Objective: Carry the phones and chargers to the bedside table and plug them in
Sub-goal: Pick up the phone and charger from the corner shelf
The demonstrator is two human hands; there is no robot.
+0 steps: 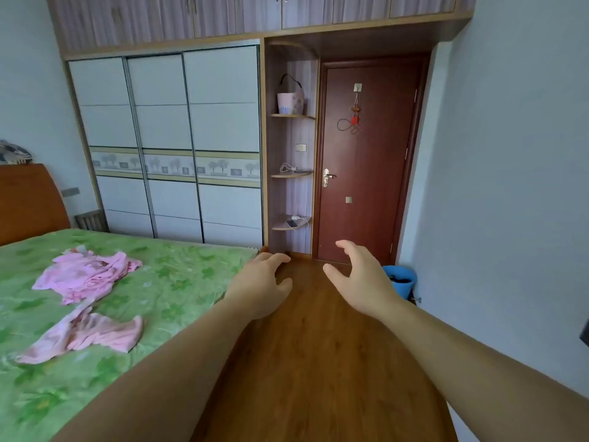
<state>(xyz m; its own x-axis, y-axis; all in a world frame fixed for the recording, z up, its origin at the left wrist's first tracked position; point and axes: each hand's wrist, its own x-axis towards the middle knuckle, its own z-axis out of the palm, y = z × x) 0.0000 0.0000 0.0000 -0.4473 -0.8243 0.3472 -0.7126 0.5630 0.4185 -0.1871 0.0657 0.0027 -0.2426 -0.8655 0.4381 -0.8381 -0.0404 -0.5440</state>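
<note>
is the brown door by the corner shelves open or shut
Shut. The brown door sits flush in its frame, with no gap showing along the handle side and nothing of another room visible past it.

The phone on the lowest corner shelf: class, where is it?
In the head view, the phone lies centre frame, left of the red door, beside a white charger.

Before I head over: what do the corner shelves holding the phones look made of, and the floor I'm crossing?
The corner shelves look like laminated board: flat panels with a printed striped grain and pale edge banding, matte. The floor looks like wood or wood-look laminate, with warm brown planks, visible grain and a soft sheen; the picture cannot settle which. Both hands, left and right, are open and empty.
</note>
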